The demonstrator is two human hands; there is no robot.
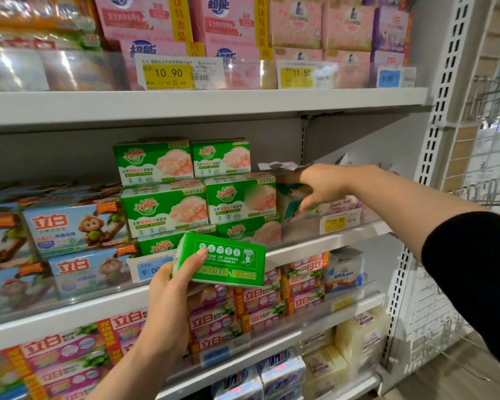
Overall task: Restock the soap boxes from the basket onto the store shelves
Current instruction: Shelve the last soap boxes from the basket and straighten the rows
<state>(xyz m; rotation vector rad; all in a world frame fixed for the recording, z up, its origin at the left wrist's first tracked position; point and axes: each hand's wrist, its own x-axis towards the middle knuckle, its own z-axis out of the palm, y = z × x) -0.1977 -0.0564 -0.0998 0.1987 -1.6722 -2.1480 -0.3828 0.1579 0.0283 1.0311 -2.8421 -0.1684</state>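
**One green box in hand, the green stack already well built**

Nearest me, the left hand [168, 287] grips a green soap box [223, 259], thumb across its printed back and fingers curled underneath. It is held in front of the shelf edge [315, 243], not yet on it, just below the stack of green boxes [197, 194].

That stack stands three tiers high, so much of the restocking looks done; this box at least is left to place. The basket is out of view, so I cannot say what remains in it.

Farther in, the right hand [324, 186] reaches deep onto the same shelf beside the stack, touching a blurred pack [289, 194]; whether it grips it I cannot tell.
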